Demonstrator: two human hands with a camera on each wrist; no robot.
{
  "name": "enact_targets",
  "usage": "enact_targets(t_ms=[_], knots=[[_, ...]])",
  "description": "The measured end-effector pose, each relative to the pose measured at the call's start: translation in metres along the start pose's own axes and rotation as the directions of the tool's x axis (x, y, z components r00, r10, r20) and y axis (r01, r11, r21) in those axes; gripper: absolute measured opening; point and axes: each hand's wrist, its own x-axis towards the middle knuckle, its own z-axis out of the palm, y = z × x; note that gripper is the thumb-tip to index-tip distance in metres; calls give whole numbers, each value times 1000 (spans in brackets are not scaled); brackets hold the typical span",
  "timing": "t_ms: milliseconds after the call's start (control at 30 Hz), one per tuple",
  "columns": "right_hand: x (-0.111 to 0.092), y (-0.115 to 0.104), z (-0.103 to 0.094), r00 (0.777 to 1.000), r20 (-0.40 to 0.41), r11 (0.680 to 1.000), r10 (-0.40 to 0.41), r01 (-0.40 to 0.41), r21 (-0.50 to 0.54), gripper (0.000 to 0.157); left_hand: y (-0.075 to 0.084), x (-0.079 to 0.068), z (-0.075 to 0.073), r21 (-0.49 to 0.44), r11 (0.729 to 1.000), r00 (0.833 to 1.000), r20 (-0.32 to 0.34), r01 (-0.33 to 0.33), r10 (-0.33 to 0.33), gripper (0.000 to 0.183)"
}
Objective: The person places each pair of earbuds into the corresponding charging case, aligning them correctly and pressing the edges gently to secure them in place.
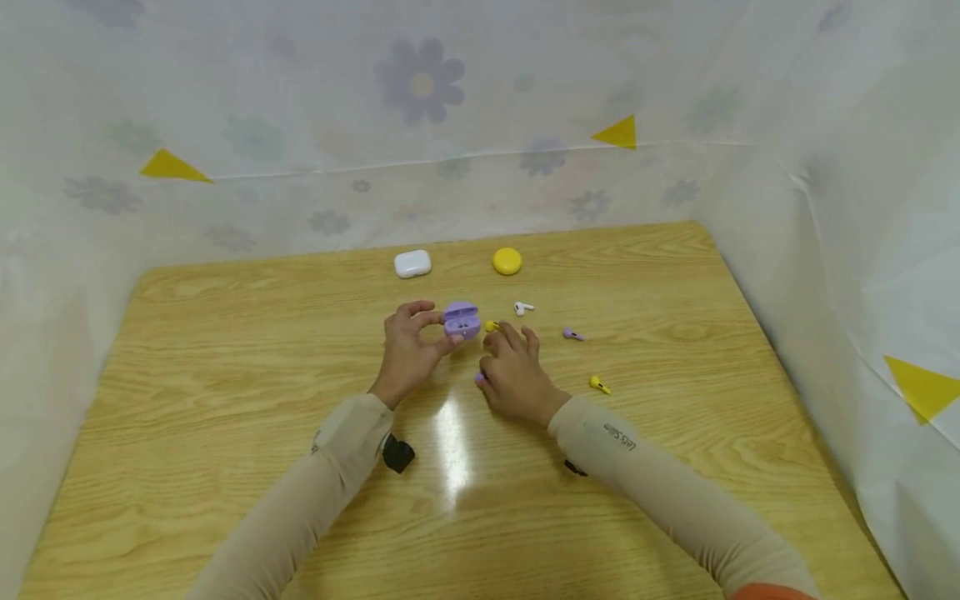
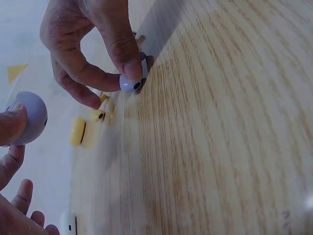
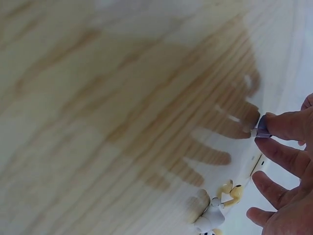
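Note:
My left hand [image 1: 410,350] holds a purple earbud case [image 1: 462,325] between thumb and fingers, its lid raised, above the table. In the left wrist view the rounded side of that case shows under the left thumb. My right hand [image 1: 517,379] pinches a purple earbud [image 2: 128,84] between thumb and index finger, right at the tabletop; in the head view the hand covers most of it. Just beyond the right fingers lies a yellow earbud [image 1: 491,326]. A white earbud [image 1: 523,308] is a bit farther back.
A white case [image 1: 412,264] and a round yellow case [image 1: 507,261] stand closed near the back edge of the wooden table [image 1: 247,358]. Another purple earbud [image 1: 573,334] and another yellow earbud [image 1: 600,385] lie to the right of my right hand.

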Motion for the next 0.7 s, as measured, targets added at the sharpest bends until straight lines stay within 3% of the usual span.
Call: enact_targets(t_ms=[300, 533, 700], knots=[[1, -1, -7, 999, -6, 998, 44, -43, 49, 17, 0, -1, 1, -1, 1000, 1000, -6, 3, -3, 31], [4, 8, -27, 987, -139, 990, 79, -62, 125, 12, 2, 1, 1, -8, 1000, 1000, 1, 27, -27, 32], [10, 18, -45, 956, -268, 975, 122, -65, 212, 11, 3, 3, 1, -14, 999, 999, 9, 39, -39, 32]])
